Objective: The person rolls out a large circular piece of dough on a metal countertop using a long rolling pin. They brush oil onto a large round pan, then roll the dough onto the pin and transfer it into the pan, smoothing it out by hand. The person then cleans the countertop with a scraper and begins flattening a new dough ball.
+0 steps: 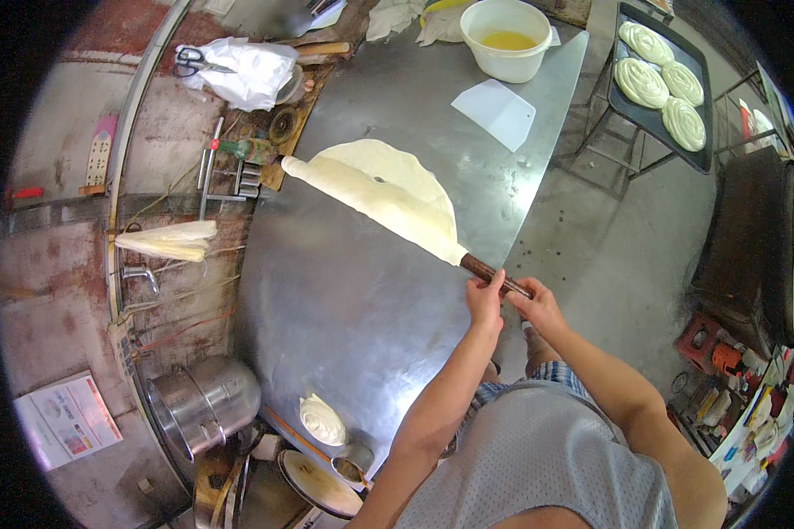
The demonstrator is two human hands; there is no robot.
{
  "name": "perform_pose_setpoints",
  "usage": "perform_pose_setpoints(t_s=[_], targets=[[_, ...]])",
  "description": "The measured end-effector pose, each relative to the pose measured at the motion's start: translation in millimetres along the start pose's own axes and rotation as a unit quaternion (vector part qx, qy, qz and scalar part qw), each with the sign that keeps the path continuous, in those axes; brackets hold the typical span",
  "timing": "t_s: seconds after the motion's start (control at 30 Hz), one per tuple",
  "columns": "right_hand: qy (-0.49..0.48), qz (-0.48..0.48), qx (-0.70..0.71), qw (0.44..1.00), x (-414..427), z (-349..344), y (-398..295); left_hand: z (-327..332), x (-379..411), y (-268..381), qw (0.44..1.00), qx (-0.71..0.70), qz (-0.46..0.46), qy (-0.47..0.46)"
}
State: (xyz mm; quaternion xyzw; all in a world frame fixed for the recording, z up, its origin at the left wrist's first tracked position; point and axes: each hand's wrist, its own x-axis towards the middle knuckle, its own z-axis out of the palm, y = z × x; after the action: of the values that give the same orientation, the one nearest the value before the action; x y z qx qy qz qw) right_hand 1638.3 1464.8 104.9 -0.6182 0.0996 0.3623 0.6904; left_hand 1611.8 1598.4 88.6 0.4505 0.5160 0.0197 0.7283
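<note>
A dark wooden rolling pin [480,266] lies slantwise, its near end held by both my hands. My left hand [486,303] grips it just beyond the dough, and my right hand [536,305] closes round its end. A wide sheet of pale dough [397,168] is partly wrapped around the pin; the rest spreads on the metal worktop [331,291]. A small dark hole shows in the sheet. Near the worktop's lower left end sits a coiled dough round [322,420].
A white tub [508,56] of yellow liquid and a translucent scraper [496,114] stand beyond the dough. Right, a black tray [691,155] holds several dough coils. A green bottle [251,151] lies by the far edge; a steel pot [205,403] is lower left.
</note>
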Motion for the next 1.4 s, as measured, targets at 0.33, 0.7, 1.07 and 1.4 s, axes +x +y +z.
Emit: perform_pose_setpoints(t_s=[0.33, 0.7, 1.07, 1.4], targets=[[-0.072, 0.205, 0.156, 0.964, 35.3, -34.2, -22.9, 28.2, 15.3, 17.8, 0.990, -0.095, 0.011, -0.106], [-0.021, 0.101, 0.136, 0.985, 42.9, -40.5, -29.4, 54.2, 21.6, 25.5, 0.996, -0.067, -0.005, -0.059], [0.016, 0.018, -0.007, 1.000, 55.8, -47.6, -58.2, 69.3, 40.5, 33.8, 0.978, -0.117, -0.007, -0.175], [-0.063, 0.128, 0.153, 0.978, 69.3, -68.8, -59.3, 79.9, 39.1, 43.9, 0.982, -0.128, -0.016, -0.142]])
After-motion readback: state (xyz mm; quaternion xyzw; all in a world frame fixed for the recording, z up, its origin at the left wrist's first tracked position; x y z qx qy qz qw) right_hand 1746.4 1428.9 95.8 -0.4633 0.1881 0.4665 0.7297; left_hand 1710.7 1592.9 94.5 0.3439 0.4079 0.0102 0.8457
